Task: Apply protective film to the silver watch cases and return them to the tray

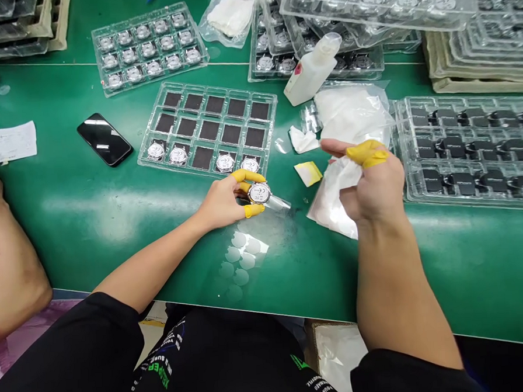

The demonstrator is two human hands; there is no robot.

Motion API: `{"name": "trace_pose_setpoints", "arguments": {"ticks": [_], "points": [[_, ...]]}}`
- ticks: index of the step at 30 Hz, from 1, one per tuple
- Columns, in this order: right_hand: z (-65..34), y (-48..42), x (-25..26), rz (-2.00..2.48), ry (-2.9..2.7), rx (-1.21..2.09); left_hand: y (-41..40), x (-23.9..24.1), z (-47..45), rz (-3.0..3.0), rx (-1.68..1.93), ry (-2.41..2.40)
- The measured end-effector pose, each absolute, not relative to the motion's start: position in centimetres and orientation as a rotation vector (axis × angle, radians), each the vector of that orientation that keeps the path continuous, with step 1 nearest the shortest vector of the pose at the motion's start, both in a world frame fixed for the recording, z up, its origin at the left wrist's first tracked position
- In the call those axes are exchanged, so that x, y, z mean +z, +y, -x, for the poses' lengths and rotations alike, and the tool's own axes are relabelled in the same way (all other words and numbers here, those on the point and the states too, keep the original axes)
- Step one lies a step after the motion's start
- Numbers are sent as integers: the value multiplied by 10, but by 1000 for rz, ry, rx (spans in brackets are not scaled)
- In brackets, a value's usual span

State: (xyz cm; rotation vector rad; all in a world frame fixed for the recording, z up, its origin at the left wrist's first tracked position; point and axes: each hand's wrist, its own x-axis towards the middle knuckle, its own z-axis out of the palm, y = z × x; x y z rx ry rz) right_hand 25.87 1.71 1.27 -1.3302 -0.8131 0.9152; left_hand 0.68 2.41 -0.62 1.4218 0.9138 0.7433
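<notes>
My left hand (226,201), with yellow finger cots, pinches a round silver watch head (259,192) by its edge. A clear glossy strip (279,203) sticks out from under the watch. My right hand (372,181), also wearing yellow cots, grips a crumpled white plastic bag (332,198). Behind the left hand lies a clear plastic tray (208,128) with black foam squares, and several watch heads sit in its front row. A sheet of round clear stickers (241,258) lies on the green mat below my left wrist.
A black smartphone (104,139) and a paper slip (8,143) lie to the left. A white squeeze bottle (311,70) stands at the back. Stacked clear trays (465,150) fill the right and back. A co-worker's forearm (10,262) rests at the left edge.
</notes>
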Motion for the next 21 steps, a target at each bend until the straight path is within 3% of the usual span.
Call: {"name": "trace_pose_setpoints", "arguments": {"ticks": [7, 11, 16, 21], "points": [[-252, 34, 16, 1204, -870, 929, 25, -9, -7, -1427, 749, 902], [-265, 86, 61, 1230, -1219, 551, 26, -13, -8, -1448, 779, 890], [-271, 161, 111, 1738, -1434, 310, 25, -13, -8, -1422, 775, 901], [-265, 185, 114, 2073, -1576, 320, 25, -11, -7, -1433, 760, 881]]}}
